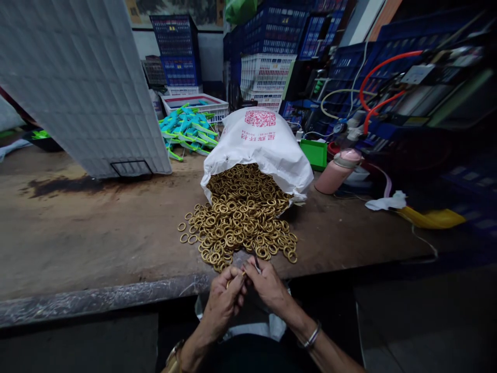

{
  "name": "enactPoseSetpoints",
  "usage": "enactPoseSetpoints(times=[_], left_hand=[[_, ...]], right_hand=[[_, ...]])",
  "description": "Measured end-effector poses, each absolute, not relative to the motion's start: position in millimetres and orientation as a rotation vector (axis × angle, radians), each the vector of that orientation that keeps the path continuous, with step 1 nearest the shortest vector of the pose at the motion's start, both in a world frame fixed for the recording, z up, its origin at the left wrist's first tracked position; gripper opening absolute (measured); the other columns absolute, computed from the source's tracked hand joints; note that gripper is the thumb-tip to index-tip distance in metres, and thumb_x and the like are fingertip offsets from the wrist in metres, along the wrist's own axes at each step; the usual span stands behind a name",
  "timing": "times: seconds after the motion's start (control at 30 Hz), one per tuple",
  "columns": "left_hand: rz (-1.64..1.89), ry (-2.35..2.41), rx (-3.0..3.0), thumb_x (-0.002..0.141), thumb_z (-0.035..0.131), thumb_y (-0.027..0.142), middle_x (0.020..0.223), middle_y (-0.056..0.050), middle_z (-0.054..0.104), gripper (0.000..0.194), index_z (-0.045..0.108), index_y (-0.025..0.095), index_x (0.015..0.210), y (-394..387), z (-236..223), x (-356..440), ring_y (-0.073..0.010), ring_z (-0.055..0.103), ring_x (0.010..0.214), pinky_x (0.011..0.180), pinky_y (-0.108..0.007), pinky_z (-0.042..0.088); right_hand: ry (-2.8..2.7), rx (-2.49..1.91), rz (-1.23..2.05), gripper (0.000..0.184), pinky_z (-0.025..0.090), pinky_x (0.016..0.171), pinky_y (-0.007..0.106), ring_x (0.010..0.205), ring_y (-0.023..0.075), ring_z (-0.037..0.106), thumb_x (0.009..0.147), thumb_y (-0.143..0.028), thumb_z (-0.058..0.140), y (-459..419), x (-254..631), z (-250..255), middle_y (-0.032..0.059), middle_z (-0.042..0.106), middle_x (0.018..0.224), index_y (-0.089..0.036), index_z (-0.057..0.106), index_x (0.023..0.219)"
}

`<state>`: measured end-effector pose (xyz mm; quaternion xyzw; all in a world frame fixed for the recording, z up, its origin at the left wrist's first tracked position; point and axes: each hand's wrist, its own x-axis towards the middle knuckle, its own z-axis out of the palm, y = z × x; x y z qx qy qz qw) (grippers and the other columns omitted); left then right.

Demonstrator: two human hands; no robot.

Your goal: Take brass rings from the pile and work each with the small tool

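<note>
Close together at the table's front edge, both hands are closed. My left hand pinches a gold-coloured ring, partly hidden by the fingers. In my right hand is a thin dark-tipped tool, its kind too small to tell; the fingertips meet those of the left hand at the ring. Just beyond them spreads a heap of loose gold-coloured rings. They spill from the mouth of a white woven sack lying on its side, with red print on top.
The wooden table carries a tall grey-white panel at left and a pile of turquoise-and-green plastic parts. To the right stand a pink bottle, a green tray and a machine with red hoses. Blue crates are stacked behind.
</note>
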<state>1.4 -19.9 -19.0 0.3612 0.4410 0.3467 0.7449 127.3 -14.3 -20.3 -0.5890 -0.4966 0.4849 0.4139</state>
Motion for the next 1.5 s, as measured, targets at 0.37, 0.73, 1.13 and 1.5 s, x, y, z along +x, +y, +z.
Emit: enactPoseSetpoints(times=[0.37, 0.73, 1.13, 1.5], left_hand=[[0.795, 0.849, 0.625, 0.07, 0.06, 0.044, 0.053, 0.006, 0.046, 0.031, 0.045, 0.017, 0.073, -21.0, -19.1, -2.5, -0.0019, 0.033, 0.037, 0.035, -0.013, 0.017], [0.814, 0.965, 0.664, 0.063, 0.064, 0.05, 0.051, 0.007, 0.047, 0.04, 0.04, 0.018, 0.067, -23.2, -19.8, -2.6, -0.0017, 0.035, 0.037, 0.037, -0.012, 0.019], [0.718, 0.72, 0.512, 0.073, 0.059, 0.041, 0.058, 0.002, 0.051, 0.028, 0.052, 0.015, 0.074, -29.7, -13.2, -9.1, -0.0028, 0.034, 0.038, 0.033, -0.014, 0.021], [0.743, 0.661, 0.318, 0.071, 0.06, 0.033, 0.072, -0.002, 0.056, 0.025, 0.053, 0.018, 0.09, -21.5, -16.9, -11.6, -0.0084, 0.05, 0.053, 0.037, -0.015, 0.029]], right_hand=[[-1.464, -1.594, 0.981, 0.023, 0.036, 0.054, 0.021, 0.052, 0.0107, 0.046, 0.08, -0.029, 0.038, -20.4, 130.9, -23.4, -0.0028, 0.05, 0.054, -0.018, 0.051, 0.065], [-2.051, -1.917, 0.631, 0.03, 0.029, 0.055, 0.022, 0.066, 0.0154, 0.059, 0.064, -0.003, 0.038, -31.7, 124.9, -22.7, 0.0013, 0.065, 0.072, -0.021, 0.053, 0.082], [-1.855, -2.084, 0.206, 0.028, 0.032, 0.062, 0.024, 0.078, 0.0166, 0.058, 0.072, -0.004, 0.042, -22.6, 163.0, -35.3, 0.0044, 0.064, 0.087, -0.019, 0.05, 0.094], [-1.853, -2.077, 0.211, 0.026, 0.031, 0.058, 0.022, 0.069, 0.0141, 0.058, 0.071, -0.007, 0.044, -13.5, 162.4, -41.6, 0.0008, 0.064, 0.076, -0.021, 0.055, 0.09]])
